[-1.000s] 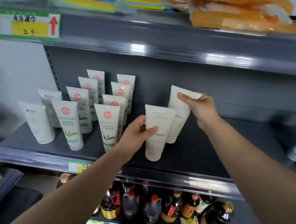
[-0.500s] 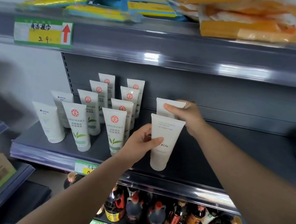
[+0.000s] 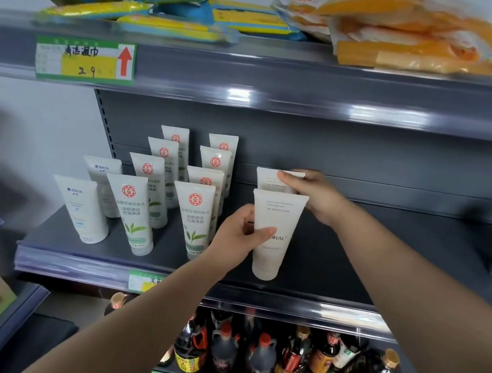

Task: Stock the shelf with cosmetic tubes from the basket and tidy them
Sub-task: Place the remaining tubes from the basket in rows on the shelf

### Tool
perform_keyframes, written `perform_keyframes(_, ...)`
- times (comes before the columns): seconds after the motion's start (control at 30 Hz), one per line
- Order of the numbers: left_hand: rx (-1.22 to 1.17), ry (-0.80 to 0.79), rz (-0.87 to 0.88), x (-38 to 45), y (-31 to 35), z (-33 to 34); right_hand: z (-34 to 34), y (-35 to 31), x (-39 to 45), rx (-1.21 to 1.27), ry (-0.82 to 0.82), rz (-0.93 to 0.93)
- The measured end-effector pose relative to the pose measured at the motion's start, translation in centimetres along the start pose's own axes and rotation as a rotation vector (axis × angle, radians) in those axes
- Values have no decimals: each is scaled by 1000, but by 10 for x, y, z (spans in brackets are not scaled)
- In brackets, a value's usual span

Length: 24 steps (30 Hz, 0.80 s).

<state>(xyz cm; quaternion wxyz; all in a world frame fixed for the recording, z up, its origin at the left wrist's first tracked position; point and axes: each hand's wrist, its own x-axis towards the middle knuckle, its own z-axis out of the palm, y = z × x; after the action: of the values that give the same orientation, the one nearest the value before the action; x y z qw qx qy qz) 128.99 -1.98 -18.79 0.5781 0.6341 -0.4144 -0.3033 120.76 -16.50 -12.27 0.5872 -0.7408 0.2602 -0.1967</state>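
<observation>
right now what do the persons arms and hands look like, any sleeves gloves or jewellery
Both arms are bare along their whole visible length, with no sleeve in the frame. The left hand and the right hand wear no gloves. No watch, bracelet or ring shows on the wrists or fingers. No markings are visible on either arm.

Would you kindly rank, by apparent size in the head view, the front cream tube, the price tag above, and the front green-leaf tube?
1. Price tag.
2. Front cream tube and front green-leaf tube: too alike to rank; nearness differs little.
</observation>
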Motion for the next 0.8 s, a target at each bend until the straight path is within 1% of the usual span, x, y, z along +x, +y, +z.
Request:
perform_keyframes(0.1,14,25,12,-1,5,0,-5,-9,-6,-49,39,54)
perform_keyframes(0.17,4,50,31,-2,12,-2,-10,-16,-9,-22,102,36)
perform_keyframes(0.23,-11,76,69,-4,22,-4,-13,-24,-14,13,227,-38)
perform_keyframes(0.3,1,114,116,-8,31,-6,-12,-33,-22,-10,337,-147)
perform_keyframes(0.4,79,172,166,-17,41,-12,-3,-43,-37,-162,485,-295)
perform_keyframes(0.47,145,203,187,-25,44,-17,6,-45,-46,-345,579,-407)
perform_keyframes(0.53,191,222,201,-35,45,-28,18,-49,-56,-548,628,-520)
perform_keyframes(0.57,220,228,223,-40,46,-35,26,-52,-60,-631,618,-569)
perform_keyframes(0.63,341,252,279,-51,49,-55,46,-60,-67,-788,538,-624)
perform_keyframes(0.73,744,364,346,-69,54,-93,85,-75,-76,-1013,391,-700)
perform_keyframes(0.8,938,447,317,-82,58,-118,110,-83,-78,-1156,293,-809)
